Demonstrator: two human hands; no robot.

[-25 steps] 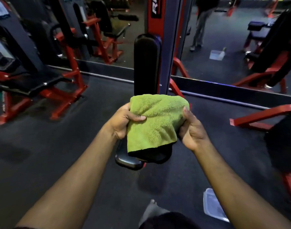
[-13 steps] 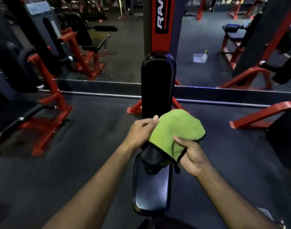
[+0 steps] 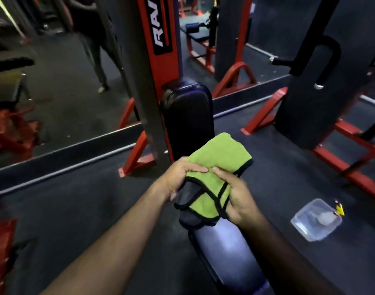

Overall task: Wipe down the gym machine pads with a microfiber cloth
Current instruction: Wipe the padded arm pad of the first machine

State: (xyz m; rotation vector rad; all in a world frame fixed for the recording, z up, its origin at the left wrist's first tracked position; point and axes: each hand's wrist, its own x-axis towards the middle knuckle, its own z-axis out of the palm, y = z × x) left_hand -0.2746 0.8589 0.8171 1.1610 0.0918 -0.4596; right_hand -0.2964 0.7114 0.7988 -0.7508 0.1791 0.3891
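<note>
Both your hands grip the green microfiber cloth (image 3: pixel 216 173) (black-edged, folded): left hand (image 3: pixel 178 177) and right hand (image 3: pixel 235 194) each closed on it, directly above the seat pad (image 3: pixel 227 250). Beyond the cloth stands the upright back pad (image 3: pixel 187 116); right of it, a clear plastic container (image 3: pixel 316 220) on the floor (image 3: pixel 76 209).

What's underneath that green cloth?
Under the green cloth lies the machine's black seat pad, with the upright back pad behind. Both hands, left and right, hold it; the pad's covered part stays hidden.
</note>
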